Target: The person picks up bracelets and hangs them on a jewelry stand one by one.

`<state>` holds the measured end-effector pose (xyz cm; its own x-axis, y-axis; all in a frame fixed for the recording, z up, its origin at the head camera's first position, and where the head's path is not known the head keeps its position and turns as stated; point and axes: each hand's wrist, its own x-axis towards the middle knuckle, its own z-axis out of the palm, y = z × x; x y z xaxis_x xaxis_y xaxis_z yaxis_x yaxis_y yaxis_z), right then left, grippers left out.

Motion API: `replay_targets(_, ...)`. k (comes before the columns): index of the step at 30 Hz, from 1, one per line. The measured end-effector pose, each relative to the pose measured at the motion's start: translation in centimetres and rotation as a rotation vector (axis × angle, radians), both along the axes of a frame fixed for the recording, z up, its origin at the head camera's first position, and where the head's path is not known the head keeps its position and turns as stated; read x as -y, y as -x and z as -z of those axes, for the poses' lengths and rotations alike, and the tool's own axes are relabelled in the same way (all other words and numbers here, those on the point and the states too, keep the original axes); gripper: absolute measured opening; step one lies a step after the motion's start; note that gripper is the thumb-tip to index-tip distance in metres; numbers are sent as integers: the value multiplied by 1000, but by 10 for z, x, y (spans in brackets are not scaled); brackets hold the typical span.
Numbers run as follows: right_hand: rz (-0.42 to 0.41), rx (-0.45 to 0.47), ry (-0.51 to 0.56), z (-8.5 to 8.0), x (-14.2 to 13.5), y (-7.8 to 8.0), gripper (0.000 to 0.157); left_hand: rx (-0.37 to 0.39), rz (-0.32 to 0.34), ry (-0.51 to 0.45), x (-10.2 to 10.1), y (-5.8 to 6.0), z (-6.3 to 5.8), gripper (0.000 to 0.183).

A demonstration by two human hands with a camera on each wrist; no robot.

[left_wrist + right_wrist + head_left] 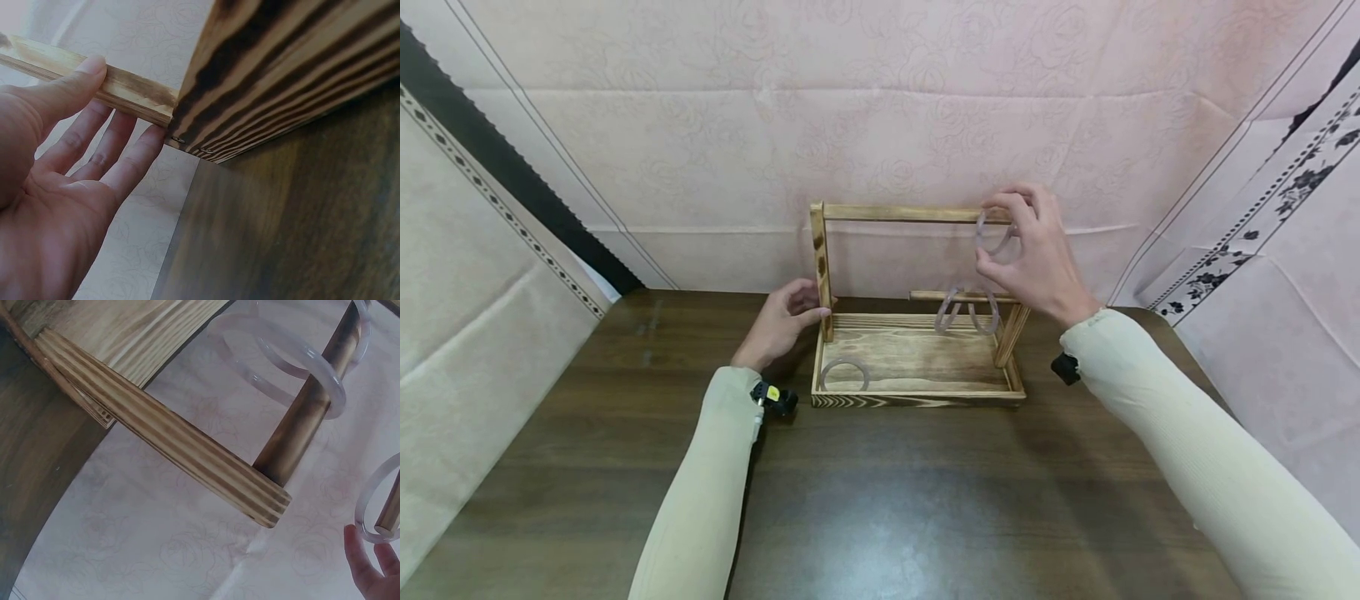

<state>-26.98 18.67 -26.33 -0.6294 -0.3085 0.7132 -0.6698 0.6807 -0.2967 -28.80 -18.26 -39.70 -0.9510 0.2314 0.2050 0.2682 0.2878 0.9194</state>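
Observation:
A wooden bracelet stand [822,271] has a tray base, a tall left post with a long upper bar [902,214], and a shorter right post with a lower bar [925,295]. My left hand [781,323] grips the left post between thumb and fingers. At the upper bar's right end, my right hand [1036,254] pinches a translucent pale bangle [980,232]. In the right wrist view the bar's tip shows inside that bangle [361,509]. Two similar bangles [334,394] hang around the lower bar. Another bangle [844,361] lies at the tray's front left.
The stand rests on a dark brown wooden table [880,500]. Behind it rises a pale floral cloth [895,150], close to the stand's back. More cloth [1285,308] hangs along the right side, with dark flower trim.

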Motion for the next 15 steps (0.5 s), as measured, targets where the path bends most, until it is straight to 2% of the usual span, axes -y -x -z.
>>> replay_targets(15,-1,25,11,0,5,4,52,-2,9,-13,0,-2,-2,35)
